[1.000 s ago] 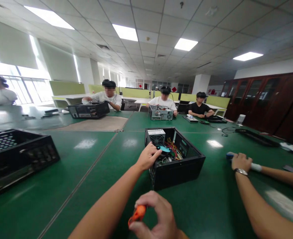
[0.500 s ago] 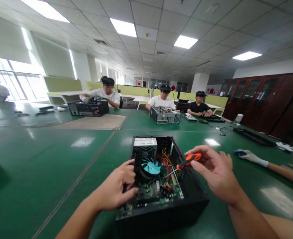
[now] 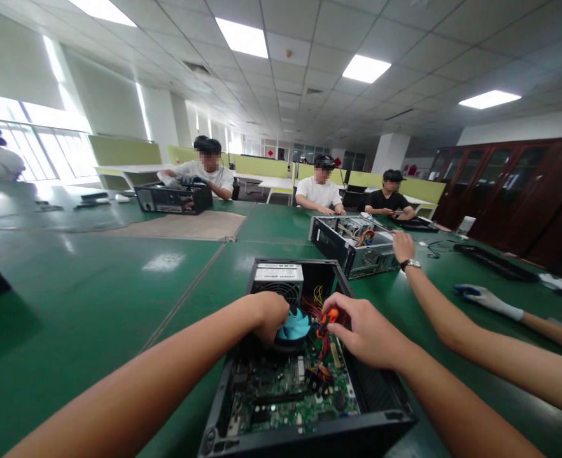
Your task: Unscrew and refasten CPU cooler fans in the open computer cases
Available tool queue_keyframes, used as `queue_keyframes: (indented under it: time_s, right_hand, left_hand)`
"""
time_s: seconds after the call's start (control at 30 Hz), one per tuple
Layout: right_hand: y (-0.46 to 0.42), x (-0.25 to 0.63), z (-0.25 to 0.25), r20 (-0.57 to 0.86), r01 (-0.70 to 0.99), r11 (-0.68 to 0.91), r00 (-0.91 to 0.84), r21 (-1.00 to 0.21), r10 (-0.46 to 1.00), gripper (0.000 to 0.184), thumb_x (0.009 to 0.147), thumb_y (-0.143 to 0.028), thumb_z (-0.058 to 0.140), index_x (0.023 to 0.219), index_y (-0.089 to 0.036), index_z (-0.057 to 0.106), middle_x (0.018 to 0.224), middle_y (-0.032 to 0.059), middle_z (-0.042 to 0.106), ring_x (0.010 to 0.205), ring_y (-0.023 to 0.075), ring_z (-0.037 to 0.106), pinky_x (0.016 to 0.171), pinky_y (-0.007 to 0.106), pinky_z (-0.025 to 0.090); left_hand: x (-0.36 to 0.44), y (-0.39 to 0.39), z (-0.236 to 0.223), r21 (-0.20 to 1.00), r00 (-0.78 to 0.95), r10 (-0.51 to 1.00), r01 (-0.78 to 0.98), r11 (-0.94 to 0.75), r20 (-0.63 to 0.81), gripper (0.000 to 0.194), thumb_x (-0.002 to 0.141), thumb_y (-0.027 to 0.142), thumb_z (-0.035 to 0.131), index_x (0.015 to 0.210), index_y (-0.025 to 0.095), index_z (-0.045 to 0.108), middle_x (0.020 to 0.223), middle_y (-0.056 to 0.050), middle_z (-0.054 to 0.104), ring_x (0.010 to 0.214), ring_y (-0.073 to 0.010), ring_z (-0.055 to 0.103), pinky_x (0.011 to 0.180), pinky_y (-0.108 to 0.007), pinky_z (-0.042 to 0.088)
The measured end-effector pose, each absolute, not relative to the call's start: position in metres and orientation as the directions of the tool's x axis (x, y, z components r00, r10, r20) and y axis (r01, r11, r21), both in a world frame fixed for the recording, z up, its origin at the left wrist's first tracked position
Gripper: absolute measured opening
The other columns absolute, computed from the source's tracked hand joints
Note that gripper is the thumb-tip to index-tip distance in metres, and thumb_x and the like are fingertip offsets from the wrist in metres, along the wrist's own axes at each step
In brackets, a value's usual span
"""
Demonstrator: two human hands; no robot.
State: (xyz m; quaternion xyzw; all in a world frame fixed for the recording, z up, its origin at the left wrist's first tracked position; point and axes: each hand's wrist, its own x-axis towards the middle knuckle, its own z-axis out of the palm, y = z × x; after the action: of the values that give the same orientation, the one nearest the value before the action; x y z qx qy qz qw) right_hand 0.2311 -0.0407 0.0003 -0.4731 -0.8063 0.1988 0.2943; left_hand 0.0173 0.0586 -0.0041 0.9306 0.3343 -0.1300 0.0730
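An open black computer case (image 3: pixel 304 440) lies on the green table (image 3: pixel 118 299) right in front of me. Inside it are a green motherboard (image 3: pixel 285 388), a blue cooler fan (image 3: pixel 294 327), coloured wires and a grey power supply (image 3: pixel 278 278). My left hand (image 3: pixel 267 315) is curled closed against the left side of the fan. My right hand (image 3: pixel 364 331) is inside the case, to the right of the fan. It pinches an orange-handled screwdriver (image 3: pixel 328 316), whose tip is hidden among the wires.
A second open case (image 3: pixel 352 245) stands just behind mine, with a neighbour's hand (image 3: pixel 403 244) with a wristwatch on its right edge. A gloved hand (image 3: pixel 485 299) rests at the right. Three people sit at the far side; one has another case (image 3: pixel 173 197).
Both my hands have gone deeper into the case: the left onto the fan, the right lowering the screwdriver beside it. The neighbour's arm has reached forward to the second case.
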Motion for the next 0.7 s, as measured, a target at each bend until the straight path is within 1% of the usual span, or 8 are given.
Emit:
queue_keyframes:
  time_s: [0.07,0.13,0.33,0.43,0.5,0.57,0.63,0.7]
  right_hand:
    - [-0.041,0.231,-0.002,0.283,0.643,0.476,-0.386,-0.6,0.878,0.016,0.085,-0.013,0.057,0.098,-0.021,0.061,0.081,-0.0016,0.063,0.073,0.0144,0.057,0.069,0.026,0.041]
    - [-0.041,0.231,-0.005,0.279,0.638,0.473,-0.387,-0.608,0.879,0.016,0.085,-0.013,0.057,0.099,-0.021,0.061,0.08,-0.0017,0.062,0.072,0.0142,0.057,0.069,0.026,0.042]
    - [-0.037,0.229,-0.006,0.257,0.637,0.468,-0.4,-0.612,0.88,0.017,0.085,-0.012,0.059,0.1,-0.021,0.059,0.083,-0.0023,0.063,0.074,0.0135,0.057,0.07,0.025,0.042]
    - [-0.035,0.226,-0.006,0.247,0.647,0.474,-0.414,-0.596,0.876,0.017,0.085,-0.011,0.059,0.099,-0.021,0.058,0.083,-0.0023,0.063,0.074,0.0134,0.057,0.07,0.024,0.041]
    - [-0.033,0.225,-0.008,0.23,0.661,0.479,-0.432,-0.577,0.872,0.018,0.085,-0.01,0.059,0.098,-0.022,0.058,0.084,-0.0021,0.063,0.075,0.0133,0.057,0.07,0.024,0.04]
    - [-0.03,0.223,-0.013,0.208,0.687,0.483,-0.447,-0.543,0.87,0.016,0.085,-0.013,0.061,0.098,-0.022,0.059,0.085,-0.0017,0.065,0.074,0.0135,0.058,0.068,0.023,0.039]
    - [-0.027,0.222,-0.016,0.185,0.738,0.468,-0.436,-0.487,0.881,0.013,0.085,-0.024,0.068,0.095,-0.021,0.059,0.08,-0.0009,0.066,0.07,0.0145,0.058,0.064,0.024,0.038]
    - [-0.026,0.22,-0.014,0.176,0.792,0.444,-0.409,-0.419,0.895,0.023,0.084,-0.037,0.074,0.09,-0.02,0.061,0.076,0.0005,0.066,0.067,0.0161,0.058,0.061,0.026,0.036]
  left_hand:
    - [0.016,0.055,-0.008,0.057,0.751,0.573,0.621,-0.781,-0.329,0.054,0.042,0.014,0.085,0.028,0.024,0.034,0.033,0.005,0.031,0.039,-0.0165,0.037,0.058,-0.036,0.044]
    - [0.015,0.053,-0.01,0.061,0.75,0.56,0.615,-0.786,-0.352,0.05,0.043,0.018,0.086,0.029,0.024,0.038,0.032,0.006,0.034,0.038,-0.0152,0.035,0.056,-0.034,0.043]
    - [0.015,0.056,-0.015,0.071,0.718,0.567,0.642,-0.763,-0.403,0.043,0.043,0.024,0.089,0.035,0.022,0.047,0.035,0.004,0.042,0.047,-0.0187,0.05,0.063,-0.031,0.046]
    - [0.013,0.057,-0.012,0.108,0.718,0.579,0.658,-0.745,-0.385,0.043,0.039,0.023,0.091,0.037,0.022,0.048,0.037,0.004,0.042,0.048,-0.0194,0.048,0.061,-0.032,0.043]
    - [0.007,0.056,-0.005,0.171,0.742,0.589,0.657,-0.734,-0.32,0.042,0.038,0.02,0.089,0.04,0.021,0.047,0.038,0.006,0.039,0.044,-0.0162,0.041,0.055,-0.03,0.038]
    - [-0.004,0.056,0.003,0.267,0.766,0.612,0.643,-0.718,-0.198,0.038,0.048,0.021,0.083,0.045,0.021,0.045,0.04,0.008,0.036,0.043,-0.0129,0.033,0.05,-0.028,0.03]
    - [-0.018,0.058,0.008,0.384,0.758,0.651,0.611,-0.692,-0.032,0.035,0.06,0.026,0.075,0.052,0.021,0.041,0.045,0.008,0.033,0.046,-0.0114,0.03,0.049,-0.026,0.025]
    - [-0.032,0.061,0.005,0.501,0.693,0.704,0.56,-0.66,0.154,0.037,0.07,0.034,0.068,0.056,0.021,0.036,0.051,0.008,0.032,0.052,-0.0109,0.031,0.051,-0.025,0.025]
